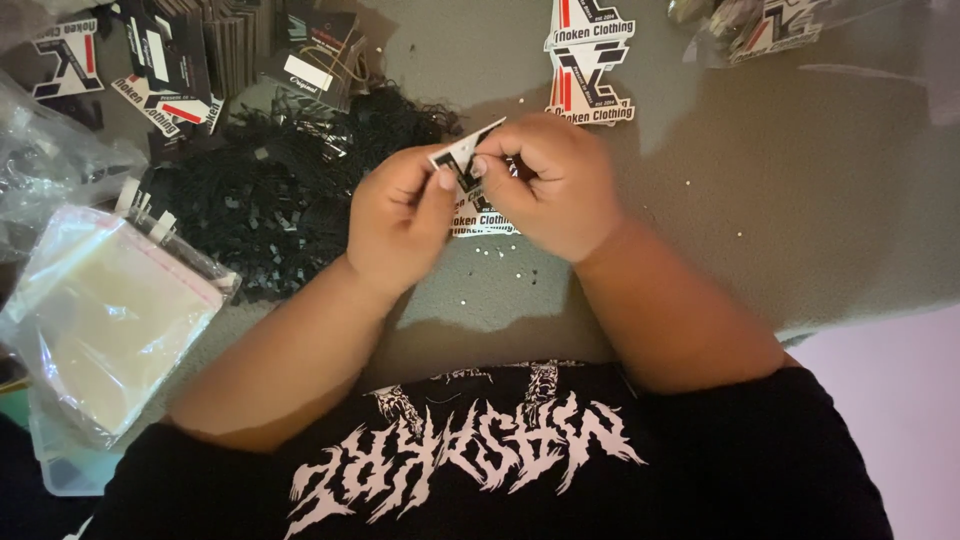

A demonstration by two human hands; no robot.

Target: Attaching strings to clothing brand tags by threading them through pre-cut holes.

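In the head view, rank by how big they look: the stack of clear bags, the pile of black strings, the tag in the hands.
1. Pile of black strings, though the stack of clear bags runs it close and sits nearer the camera, so this order is unsure.
2. Stack of clear bags.
3. Tag, smallest by far.

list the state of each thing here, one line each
left hand: pinching the small tag
right hand: pinching the same tag
small tag: held up off the table, tilted
tag under the hands: lying flat, partly hidden
pile of black strings: loose, tangled heap
stack of clear bags: lying flat, stacked
two cut-out tags: flat, overlapping
table: strewn with tiny bits
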